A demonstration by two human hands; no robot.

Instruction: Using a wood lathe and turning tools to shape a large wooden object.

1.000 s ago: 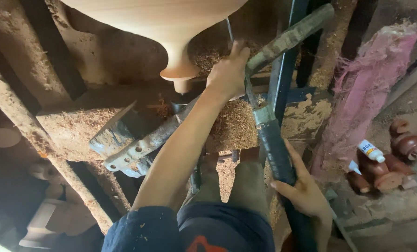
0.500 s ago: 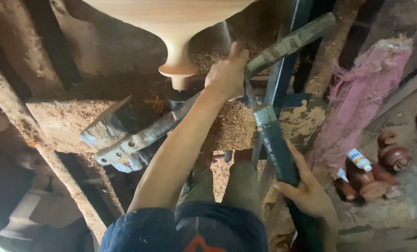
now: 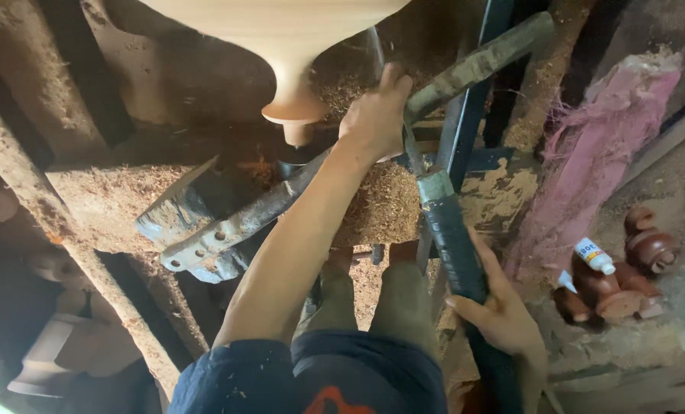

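Wood workpiece: pale, smooth, flared, narrow neck, above left hand.
Chisel: long dark handle, steel shank.
Left hand: grip closed on shank.
Right hand: grip closed round handle.
Sawdust: coarse, under the chisel.

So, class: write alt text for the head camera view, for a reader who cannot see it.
A person's left hand steadies a long dark-handled turning tool near a pale turned wooden piece, while the right hand grips the handle. Sawdust covers the rusty metal rest.
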